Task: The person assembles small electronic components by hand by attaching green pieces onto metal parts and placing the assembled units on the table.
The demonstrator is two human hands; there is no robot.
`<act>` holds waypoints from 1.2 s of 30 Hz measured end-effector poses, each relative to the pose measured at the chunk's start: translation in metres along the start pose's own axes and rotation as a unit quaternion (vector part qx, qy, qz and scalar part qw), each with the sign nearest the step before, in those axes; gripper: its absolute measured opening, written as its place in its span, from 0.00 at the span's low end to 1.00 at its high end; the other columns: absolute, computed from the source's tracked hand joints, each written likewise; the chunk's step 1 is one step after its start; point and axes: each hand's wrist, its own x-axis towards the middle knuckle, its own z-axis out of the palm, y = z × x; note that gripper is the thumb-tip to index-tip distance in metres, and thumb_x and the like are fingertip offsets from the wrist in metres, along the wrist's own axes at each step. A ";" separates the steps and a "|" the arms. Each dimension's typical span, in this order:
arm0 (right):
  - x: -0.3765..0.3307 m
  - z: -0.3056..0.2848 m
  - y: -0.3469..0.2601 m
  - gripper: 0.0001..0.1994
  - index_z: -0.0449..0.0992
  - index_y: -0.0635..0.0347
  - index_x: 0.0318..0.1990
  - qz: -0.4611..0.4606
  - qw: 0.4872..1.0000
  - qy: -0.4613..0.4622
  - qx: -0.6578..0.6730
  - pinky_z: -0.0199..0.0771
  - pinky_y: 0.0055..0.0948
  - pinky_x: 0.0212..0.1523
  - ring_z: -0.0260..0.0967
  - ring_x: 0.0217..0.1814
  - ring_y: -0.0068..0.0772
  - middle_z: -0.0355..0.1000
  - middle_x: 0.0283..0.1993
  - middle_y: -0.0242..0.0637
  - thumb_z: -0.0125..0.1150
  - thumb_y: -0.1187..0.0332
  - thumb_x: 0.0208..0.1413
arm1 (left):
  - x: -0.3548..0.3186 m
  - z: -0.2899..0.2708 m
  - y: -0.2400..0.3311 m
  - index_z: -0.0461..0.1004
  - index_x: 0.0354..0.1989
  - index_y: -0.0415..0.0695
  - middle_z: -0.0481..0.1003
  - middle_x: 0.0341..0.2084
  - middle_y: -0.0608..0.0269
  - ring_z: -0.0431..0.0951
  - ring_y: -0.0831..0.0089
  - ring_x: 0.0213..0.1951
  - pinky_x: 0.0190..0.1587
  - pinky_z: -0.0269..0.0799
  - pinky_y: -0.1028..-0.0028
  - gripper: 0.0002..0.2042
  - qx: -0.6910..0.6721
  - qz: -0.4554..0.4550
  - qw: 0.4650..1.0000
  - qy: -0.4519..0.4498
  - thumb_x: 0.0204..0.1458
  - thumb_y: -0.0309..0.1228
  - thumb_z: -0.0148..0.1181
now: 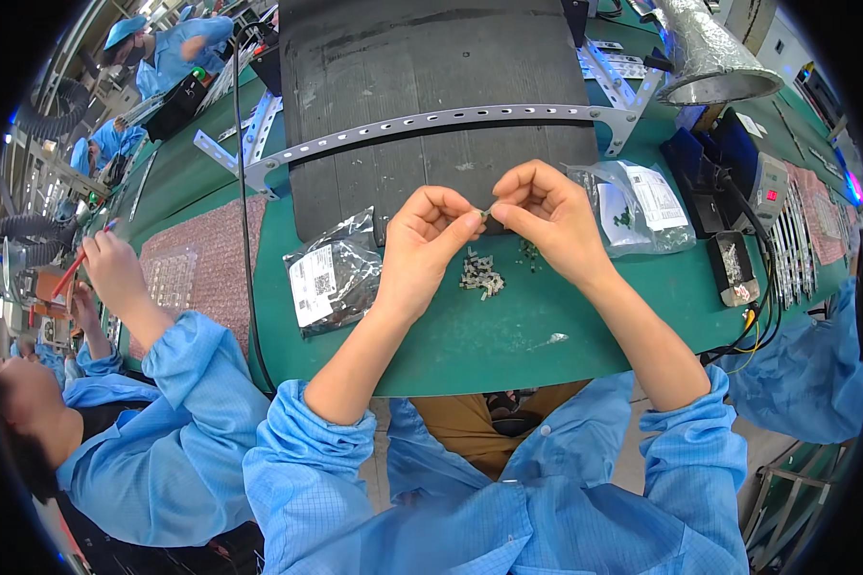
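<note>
My left hand (431, 240) and my right hand (548, 218) meet fingertip to fingertip above the green table. Pinched between their thumbs and forefingers is a tiny pale part (485, 214), too small to name. Just below the hands lies a small pile of white and dark connector-like pieces (480, 273). Beside it, partly behind my right hand, are some small green pieces (528, 251). A shiny grey antistatic bag (336, 273) with a white label rests left of my left hand. Right of my right hand lies a clear plastic bag (633, 206) with green bits inside.
A slotted metal rail (431, 120) crosses a black board (431, 57) at the back. To the right stand a control box (765, 187), a small parts box (734, 268) and cables. At left, a co-worker's hand (115, 268) holds a red tool over pink bubble wrap (216, 249).
</note>
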 end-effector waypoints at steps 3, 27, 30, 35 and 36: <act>-0.001 0.000 0.001 0.08 0.69 0.63 0.37 -0.006 1.000 0.002 -0.023 0.68 0.15 0.37 0.66 0.36 0.14 0.67 0.33 0.28 0.59 0.77 0.48 | -0.001 0.001 0.001 0.67 0.35 0.39 0.72 0.30 0.64 0.73 0.79 0.34 0.40 0.70 0.80 0.06 0.019 0.004 1.000 0.000 0.50 0.22 0.56; 0.000 -0.002 0.004 0.06 0.73 0.64 0.36 0.014 0.997 -0.041 -0.067 0.69 0.17 0.37 0.67 0.34 0.17 0.71 0.33 0.29 0.58 0.74 0.50 | -0.001 -0.001 -0.003 0.66 0.36 0.39 0.69 0.29 0.67 0.69 0.83 0.33 0.38 0.66 0.83 0.09 0.026 0.009 0.999 -0.024 0.47 0.19 0.56; 0.000 -0.001 0.004 0.06 0.73 0.64 0.35 0.013 0.997 -0.043 -0.070 0.68 0.17 0.36 0.67 0.34 0.16 0.70 0.33 0.29 0.58 0.74 0.49 | -0.002 -0.002 -0.004 0.65 0.36 0.39 0.69 0.29 0.67 0.69 0.83 0.33 0.38 0.66 0.83 0.09 0.026 0.008 0.999 -0.030 0.47 0.19 0.56; -0.001 -0.002 0.003 0.06 0.73 0.64 0.34 0.014 0.993 -0.049 -0.104 0.68 0.17 0.36 0.67 0.34 0.15 0.70 0.32 0.28 0.59 0.74 0.49 | -0.003 -0.003 -0.005 0.65 0.37 0.39 0.69 0.29 0.67 0.69 0.83 0.33 0.39 0.66 0.83 0.09 0.034 0.004 0.999 -0.036 0.48 0.19 0.56; -0.001 -0.002 0.004 0.06 0.73 0.64 0.35 0.014 0.993 -0.051 -0.103 0.68 0.17 0.36 0.67 0.33 0.16 0.71 0.32 0.29 0.59 0.74 0.49 | -0.002 -0.004 -0.006 0.65 0.37 0.39 0.69 0.29 0.66 0.69 0.83 0.33 0.39 0.67 0.82 0.09 0.033 0.004 0.999 -0.037 0.48 0.19 0.55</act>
